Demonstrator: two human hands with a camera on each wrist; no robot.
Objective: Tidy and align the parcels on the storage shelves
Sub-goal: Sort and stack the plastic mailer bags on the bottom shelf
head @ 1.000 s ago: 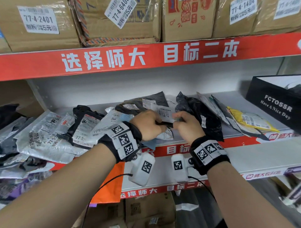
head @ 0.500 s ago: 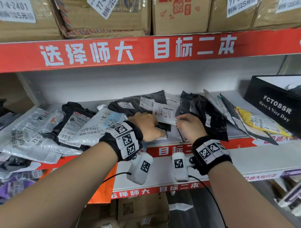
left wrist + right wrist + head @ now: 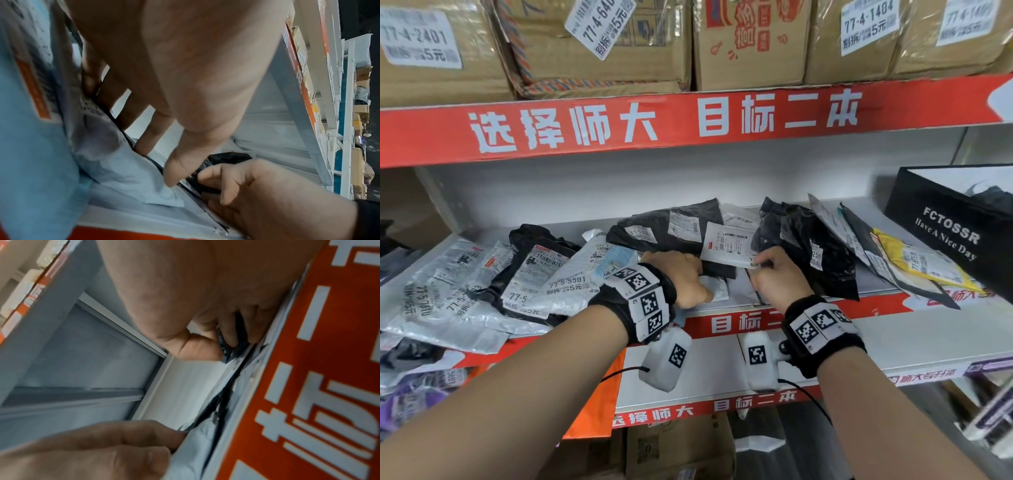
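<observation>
A flat black parcel (image 3: 664,229) with a white label (image 3: 729,245) lies on other parcels at the middle of the red-edged shelf (image 3: 722,322). My left hand (image 3: 685,277) presses straight fingertips (image 3: 144,147) along the parcel's near edge. Its thumb rests on a crumpled white parcel (image 3: 127,170) underneath. My right hand (image 3: 774,277) pinches the near right corner of the black parcel (image 3: 225,352) between thumb and fingers (image 3: 232,339). In the left wrist view the right hand (image 3: 216,181) shows the same pinch.
Grey and black mailers (image 3: 455,281) are heaped to the left. To the right lie a crumpled black bag (image 3: 804,246), slanted flat mailers and a yellow parcel (image 3: 924,263), then a black FCTOSSR box (image 3: 948,226). Cardboard boxes (image 3: 599,44) fill the shelf above.
The black parcel, held up between both hands a second ago, now lies lower and further back on the stack, with its label in full view. Both hands stay at its near edge.
</observation>
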